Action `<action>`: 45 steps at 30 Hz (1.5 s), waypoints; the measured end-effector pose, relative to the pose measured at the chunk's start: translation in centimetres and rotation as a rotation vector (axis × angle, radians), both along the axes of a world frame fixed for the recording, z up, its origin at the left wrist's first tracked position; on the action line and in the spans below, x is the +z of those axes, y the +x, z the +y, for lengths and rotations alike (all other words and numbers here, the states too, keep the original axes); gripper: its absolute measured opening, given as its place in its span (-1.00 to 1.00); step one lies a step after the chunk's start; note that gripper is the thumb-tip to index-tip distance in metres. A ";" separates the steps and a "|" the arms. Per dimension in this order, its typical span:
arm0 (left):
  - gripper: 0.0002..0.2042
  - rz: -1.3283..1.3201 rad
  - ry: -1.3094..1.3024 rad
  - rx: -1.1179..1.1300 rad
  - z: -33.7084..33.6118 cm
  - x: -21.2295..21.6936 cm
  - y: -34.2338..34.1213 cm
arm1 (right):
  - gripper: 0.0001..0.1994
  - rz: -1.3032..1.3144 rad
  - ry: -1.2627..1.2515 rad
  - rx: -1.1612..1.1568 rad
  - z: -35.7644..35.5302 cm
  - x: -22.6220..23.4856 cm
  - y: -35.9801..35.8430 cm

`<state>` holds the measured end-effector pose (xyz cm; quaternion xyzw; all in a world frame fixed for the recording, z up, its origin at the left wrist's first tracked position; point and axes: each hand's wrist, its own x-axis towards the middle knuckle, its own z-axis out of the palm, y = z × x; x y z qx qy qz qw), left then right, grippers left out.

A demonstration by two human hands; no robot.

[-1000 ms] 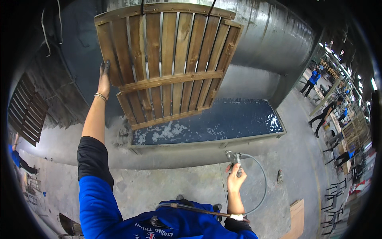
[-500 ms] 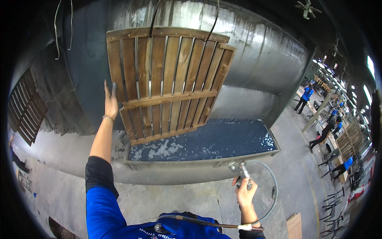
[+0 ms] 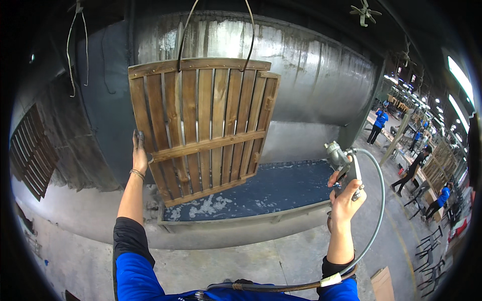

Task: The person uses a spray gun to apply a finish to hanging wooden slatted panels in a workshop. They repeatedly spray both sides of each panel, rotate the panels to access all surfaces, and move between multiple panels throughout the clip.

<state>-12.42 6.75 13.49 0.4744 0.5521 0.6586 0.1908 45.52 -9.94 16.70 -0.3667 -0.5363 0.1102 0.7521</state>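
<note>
A slatted wooden panel, stained brown, hangs from two hooks over a trough of dark, foamy liquid. At the panel's left edge is my left hand, fingers stretched upward and a bracelet at the wrist; it seems to touch the edge, with part of the palm side hidden. My right hand grips a metal spray gun to the right of the panel, its nozzle end pointing up and left. A grey hose loops from the gun down along my right forearm.
Behind the panel rises a wet, curved metal booth wall. Another slatted panel hangs at far left, near a dangling wire hook. A cardboard sheet lies on the floor at right. Several people work farther off, including one in blue.
My right hand has raised the spray gun up and to the right. My left hand stays at the panel's edge. The panel sits lower in the picture as the view has shifted.
</note>
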 end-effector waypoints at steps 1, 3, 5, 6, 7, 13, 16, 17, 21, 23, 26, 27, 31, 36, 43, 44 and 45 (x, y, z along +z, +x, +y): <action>-0.23 0.004 0.001 0.004 0.0 0.0 -0.1 | -0.29 -0.033 -0.050 0.035 0.0 -0.3 -0.1; -0.24 0.000 0.005 0.007 0.0 0.0 -0.2 | -0.30 -0.111 -0.151 0.098 -0.2 -1.6 -0.4; -0.25 -0.003 0.009 0.011 0.1 0.0 -0.3 | -0.39 -0.121 -0.280 0.165 -0.7 -3.1 -0.6; -0.25 0.001 0.010 0.016 0.1 0.0 -0.3 | -0.41 -0.154 -0.293 0.204 -0.9 -3.6 -0.8; -0.26 0.006 0.011 0.021 0.0 -0.1 -0.3 | -0.42 -0.185 -0.290 0.248 -1.0 -3.9 -0.9; -0.28 0.096 0.072 0.149 -1.2 -0.2 0.5 | -0.24 -0.293 -0.204 0.253 -1.9 -0.1 -0.9; -0.30 0.235 0.115 0.285 -2.8 -3.3 1.8 | -0.16 -0.323 -0.010 0.219 -1.7 2.8 -1.0; -0.30 0.305 0.104 0.299 -3.7 -5.5 2.6 | -0.14 -0.360 0.059 0.200 -1.5 3.3 -1.0; -0.38 0.488 -0.138 0.260 -10.7 -20.6 5.5 | -0.20 -0.612 0.061 0.263 -0.4 3.6 -1.2; -0.23 0.379 -0.543 0.227 -16.0 -29.7 7.0 | -0.26 -0.804 0.000 0.276 0.2 3.6 -1.2; -0.07 0.292 -1.048 0.097 -28.2 -40.9 10.3 | -0.27 -0.983 -0.099 0.406 0.7 5.0 -1.2; -0.03 0.212 -1.260 0.076 -32.7 -43.3 11.7 | -0.27 -1.006 -0.063 0.391 0.9 6.1 -1.0; -0.16 0.085 -1.715 0.010 -47.7 -46.2 15.2 | -0.22 -0.998 0.104 0.340 2.2 11.9 -0.7; -0.19 -0.116 -1.866 0.149 -53.3 -47.9 16.5 | -0.12 -0.949 0.401 0.162 4.1 14.1 -1.9; -0.23 -0.009 -1.555 0.309 -45.6 -50.5 8.8 | -0.30 -1.239 0.009 0.378 2.1 10.6 -10.5; -0.23 0.046 -1.498 0.309 -43.7 -50.4 7.1 | -0.30 -1.255 -0.073 0.423 1.5 10.9 -11.7; -0.23 0.039 -1.447 0.285 -42.2 -50.2 5.3 | -0.31 -1.228 -0.003 0.383 0.9 11.5 -13.1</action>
